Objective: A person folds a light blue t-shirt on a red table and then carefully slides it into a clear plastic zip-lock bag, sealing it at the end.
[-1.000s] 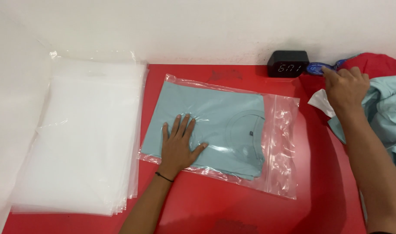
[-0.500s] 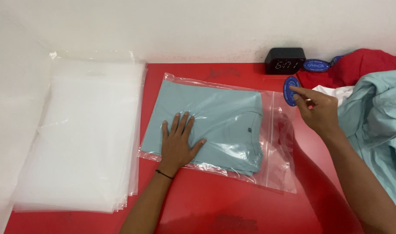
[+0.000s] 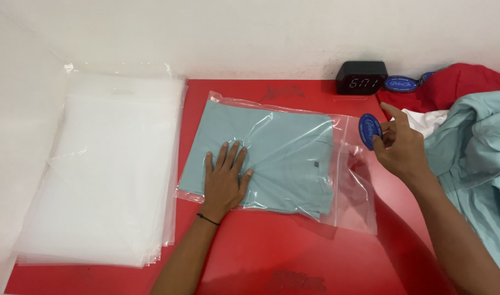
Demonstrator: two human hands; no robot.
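While the left hand (image 3: 225,183) lies flat with fingers spread, its grip released and only pressing down, the items read as follows.

Counter (image 3: 293,257) — red, smooth, carrying everything listed.

Stack of clear bags (image 3: 105,175) — at the left of the counter, thin film, probably slick and prone to sliding sheet over sheet.

Loose garments (image 3: 474,147) — a heap at the right edge, pale teal over red and white; soft, limp.

Bagged shirt (image 3: 272,158) — folded pale teal shirt inside a clear plastic bag (image 3: 351,202), lying mid-counter under the left palm. Judged light, soft and floppy; the film looks slippery, so a flat palm holds it better than a pinch. The open mouth at the right end, beyond the shirt, seems the best place to take hold.

Small black clock (image 3: 362,77) — against the back wall.

Blue oval tag (image 3: 369,131) — pinched upright in the right hand (image 3: 403,150), its grip clenched on the tag just above the bag's mouth. Small, flat, probably stiff; edge-hold suits it. A second oval tag (image 3: 401,83) lies beside the clock.
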